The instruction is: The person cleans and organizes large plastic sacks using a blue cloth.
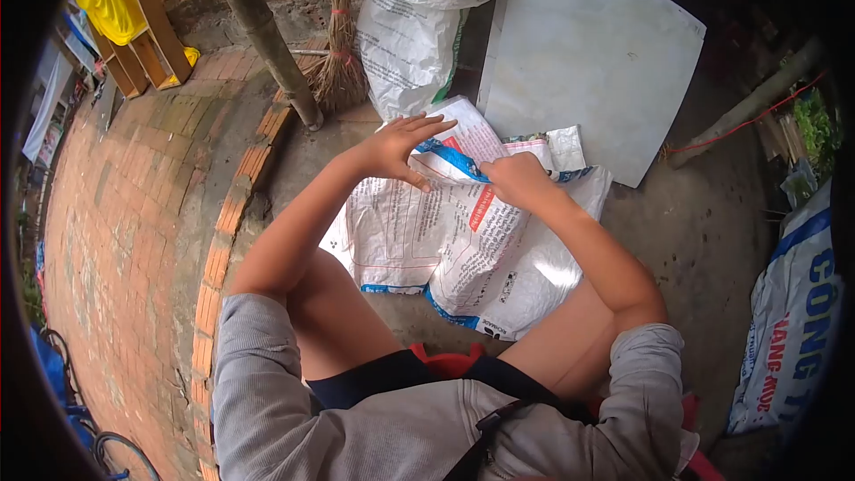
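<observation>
A white printed woven sack [401, 232] with blue edges lies spread across the ground between my legs. My right hand [519, 180] is closed in a fist at its folded blue upper edge, gripping the material. Over the same edge, just to the left, my left hand [396, 150] is held with fingers stretched out and thumb apart, nothing in it. Beyond both hands, more printed white sacking [476, 129] overlaps the far side of the sack.
A filled white sack [410, 44] stands at the back beside a straw broom [340, 53] and a wooden post [263, 31]. A large pale board [592, 62] leans at the back right. Another printed sack [788, 312] is at far right. A brick edging [214, 276] runs along my left.
</observation>
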`<control>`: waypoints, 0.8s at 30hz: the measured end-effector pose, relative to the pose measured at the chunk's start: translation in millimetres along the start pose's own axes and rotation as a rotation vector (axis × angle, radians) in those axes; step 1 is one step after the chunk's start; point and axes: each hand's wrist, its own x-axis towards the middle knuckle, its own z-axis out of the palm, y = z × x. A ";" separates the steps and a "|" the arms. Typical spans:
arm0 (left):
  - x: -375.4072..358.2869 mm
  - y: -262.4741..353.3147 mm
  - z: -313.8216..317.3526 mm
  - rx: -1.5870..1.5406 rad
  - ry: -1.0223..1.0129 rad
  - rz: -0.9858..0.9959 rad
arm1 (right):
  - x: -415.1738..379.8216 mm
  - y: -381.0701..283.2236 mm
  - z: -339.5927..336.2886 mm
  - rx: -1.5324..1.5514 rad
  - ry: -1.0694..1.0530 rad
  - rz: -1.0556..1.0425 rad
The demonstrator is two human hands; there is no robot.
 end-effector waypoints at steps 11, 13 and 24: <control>4.7 25.5 -8.6 -0.651 -0.848 -0.108 | -45.6 23.9 -59.5 0.506 -0.477 0.021; 1.0 -1.1 17.6 -0.612 -0.936 -0.122 | -65.1 30.8 -60.2 0.524 -0.686 0.066; 13.8 88.0 -99.1 0.515 0.943 -0.344 | -41.1 35.5 -309.4 -0.255 -0.162 0.519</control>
